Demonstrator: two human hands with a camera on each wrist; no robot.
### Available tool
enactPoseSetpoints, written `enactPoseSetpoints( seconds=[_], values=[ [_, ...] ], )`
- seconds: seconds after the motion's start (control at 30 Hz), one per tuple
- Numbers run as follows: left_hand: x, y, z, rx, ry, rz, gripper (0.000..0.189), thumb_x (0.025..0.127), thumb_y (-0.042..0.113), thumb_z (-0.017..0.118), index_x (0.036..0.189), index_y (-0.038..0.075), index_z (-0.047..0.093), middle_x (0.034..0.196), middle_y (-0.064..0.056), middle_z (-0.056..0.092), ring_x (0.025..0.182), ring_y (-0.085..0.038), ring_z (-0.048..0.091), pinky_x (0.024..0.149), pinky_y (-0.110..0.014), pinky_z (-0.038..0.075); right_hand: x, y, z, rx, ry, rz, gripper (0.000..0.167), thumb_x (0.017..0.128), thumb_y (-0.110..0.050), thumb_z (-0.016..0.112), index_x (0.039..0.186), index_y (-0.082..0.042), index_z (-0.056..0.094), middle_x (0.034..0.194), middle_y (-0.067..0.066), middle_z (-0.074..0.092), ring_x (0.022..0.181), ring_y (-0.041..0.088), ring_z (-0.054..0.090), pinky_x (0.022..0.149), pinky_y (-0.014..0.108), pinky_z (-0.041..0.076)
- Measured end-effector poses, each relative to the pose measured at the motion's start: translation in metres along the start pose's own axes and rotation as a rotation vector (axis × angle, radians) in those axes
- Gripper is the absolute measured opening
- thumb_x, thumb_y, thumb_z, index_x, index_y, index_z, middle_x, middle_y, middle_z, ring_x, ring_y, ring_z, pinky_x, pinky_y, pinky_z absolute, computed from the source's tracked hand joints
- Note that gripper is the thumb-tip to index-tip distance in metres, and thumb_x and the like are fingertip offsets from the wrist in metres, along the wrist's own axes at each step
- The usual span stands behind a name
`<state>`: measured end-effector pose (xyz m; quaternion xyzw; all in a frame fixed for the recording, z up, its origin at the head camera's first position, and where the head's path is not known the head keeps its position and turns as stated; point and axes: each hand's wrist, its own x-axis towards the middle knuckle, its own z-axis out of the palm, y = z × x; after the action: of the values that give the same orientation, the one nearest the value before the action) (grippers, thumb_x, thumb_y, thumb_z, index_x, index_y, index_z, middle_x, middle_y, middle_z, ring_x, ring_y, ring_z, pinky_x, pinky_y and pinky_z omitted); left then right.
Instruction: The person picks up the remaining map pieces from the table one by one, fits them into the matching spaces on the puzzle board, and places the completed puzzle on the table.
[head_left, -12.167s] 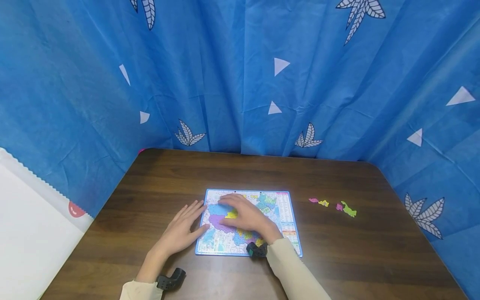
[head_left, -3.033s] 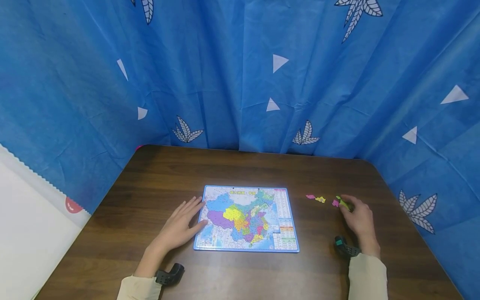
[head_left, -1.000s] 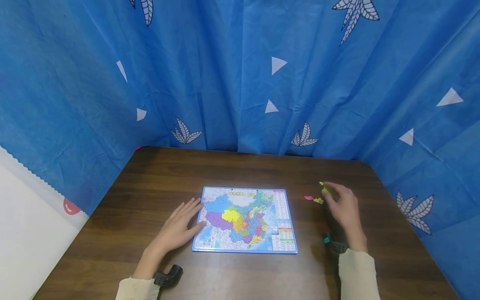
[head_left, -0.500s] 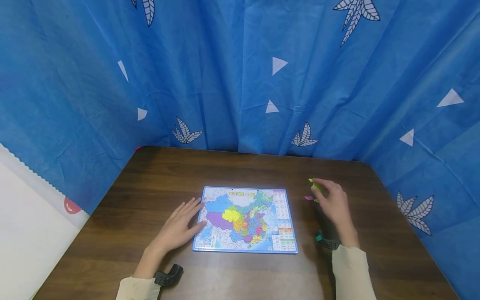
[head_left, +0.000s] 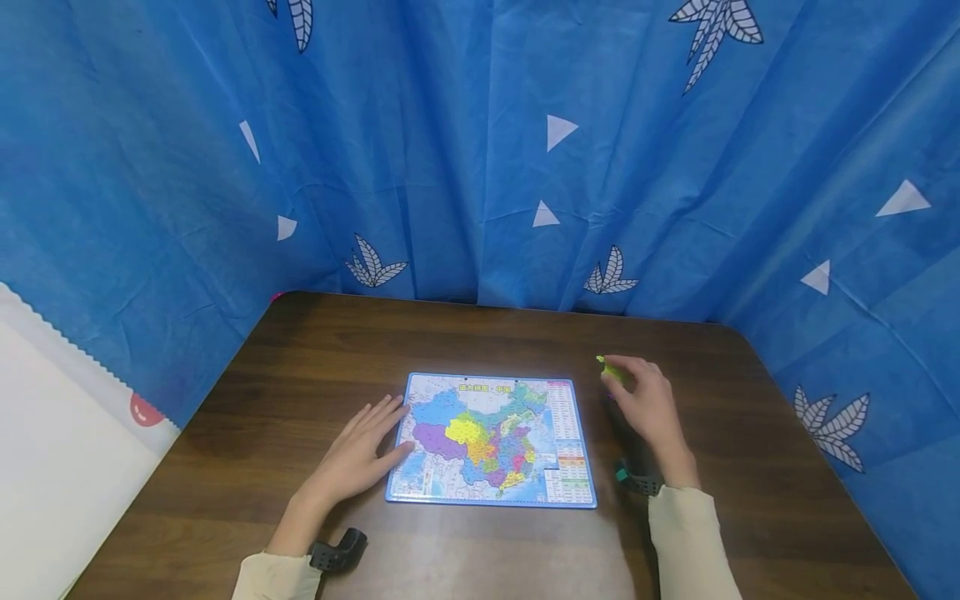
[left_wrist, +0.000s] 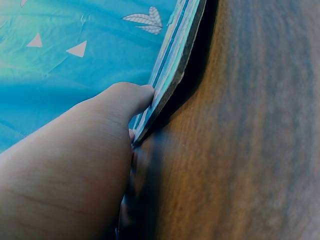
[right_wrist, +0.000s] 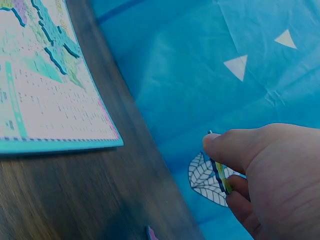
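Observation:
A map jigsaw board (head_left: 487,502) with a blue rim lies on the table. My left hand (head_left: 356,458) rests at its left edge, fingers spread; the left wrist view shows the thumb (left_wrist: 137,98) touching the board's edge (left_wrist: 172,85). To the right of the board, my right hand (head_left: 651,404) is raised above the table and pinches a green puzzle piece (head_left: 613,367) between thumb and fingers. The right wrist view shows the piece (right_wrist: 220,176) edge-on. Below it, part of a pink puzzle piece (right_wrist: 152,233) lies on the table.
The brown wooden table (head_left: 337,333) reaches back to a blue curtain (head_left: 450,167) with leaf and triangle prints. White cloth (head_left: 60,467) hangs at the left. The right hand hides the table spot where other small pieces lay.
My right hand has picked up the green puzzle piece at the far right and moved left with it, towards the board. Earlier it was over the board. The left hand stays put.

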<state>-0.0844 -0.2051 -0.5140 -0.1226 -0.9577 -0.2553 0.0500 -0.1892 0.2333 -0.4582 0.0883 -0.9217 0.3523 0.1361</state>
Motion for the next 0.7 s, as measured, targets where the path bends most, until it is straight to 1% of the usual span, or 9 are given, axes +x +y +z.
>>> enactPoseSetpoints(
  seconds=[0.23,0.7],
  values=[
    [0.000,0.001,0.001,0.004,0.007,0.011,0.068,0.098,0.047,0.064,0.154,0.010,0.049,0.164,-0.013,0.040,0.155,-0.035,0.030,0.127,-0.057,0.020,0.001,-0.005,0.011,0.003,-0.021,-0.009,0.035,0.099,-0.021,0.071,0.133,-0.012,0.067,0.134,0.014,0.066,0.124,0.036,0.057,0.100,0.055,0.056],
    [0.001,0.000,0.000,0.011,0.001,0.010,0.068,0.098,0.048,0.063,0.154,0.011,0.050,0.164,-0.012,0.040,0.155,-0.035,0.029,0.127,-0.057,0.020,0.001,-0.015,0.032,0.021,-0.054,-0.022,0.035,0.098,-0.021,0.072,0.132,-0.013,0.069,0.134,0.011,0.067,0.121,0.032,0.059,0.098,0.052,0.058]
  ],
)
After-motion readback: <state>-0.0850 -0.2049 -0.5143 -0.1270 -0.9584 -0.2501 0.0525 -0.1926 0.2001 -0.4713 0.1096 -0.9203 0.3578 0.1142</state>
